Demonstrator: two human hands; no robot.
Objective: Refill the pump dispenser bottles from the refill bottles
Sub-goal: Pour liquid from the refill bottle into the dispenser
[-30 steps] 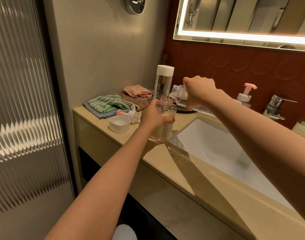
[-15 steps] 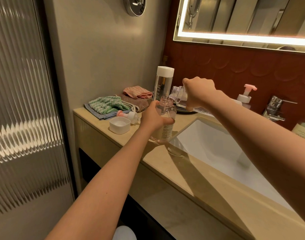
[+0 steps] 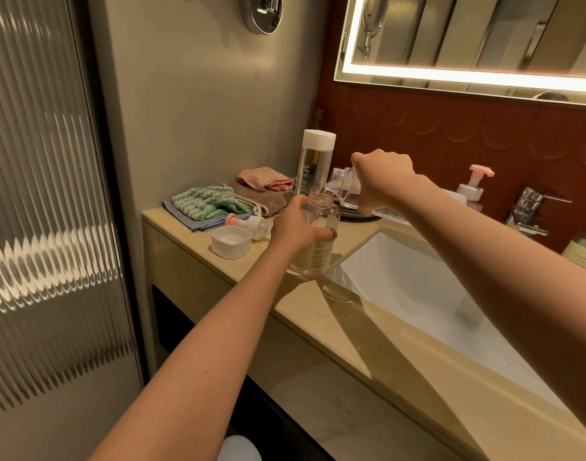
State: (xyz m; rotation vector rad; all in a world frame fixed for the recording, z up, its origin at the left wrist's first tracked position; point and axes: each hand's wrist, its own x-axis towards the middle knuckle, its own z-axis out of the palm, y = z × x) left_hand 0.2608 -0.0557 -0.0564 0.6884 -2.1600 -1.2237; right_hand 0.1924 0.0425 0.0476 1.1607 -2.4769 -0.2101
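Note:
My left hand [image 3: 293, 227] grips a clear pinkish dispenser bottle [image 3: 320, 241] with its pump off, standing on the beige counter [image 3: 384, 327] at the sink's left corner. My right hand [image 3: 384, 176] holds a clear refill bottle [image 3: 343, 181] tipped on its side, its open neck just above the dispenser's mouth. The removed pink-and-white pump head [image 3: 250, 224] lies on the counter behind a white square cap [image 3: 231, 241]. A second tall clear refill bottle with a white cap [image 3: 313, 161] stands upright behind. Another pump bottle with a pink nozzle [image 3: 472, 188] stands by the wall.
Folded cloths, green [image 3: 203, 204] and pink [image 3: 265, 178], lie at the counter's back left. The white sink basin [image 3: 418, 294] sits to the right, with a chrome tap [image 3: 529, 211] and a pale green bottle [image 3: 584, 251] at the far right. A ribbed glass door [image 3: 45, 227] stands left.
Almost nothing differs; the refill bottle's neck has dipped slightly lower toward the dispenser's mouth, and both hands keep their grips.

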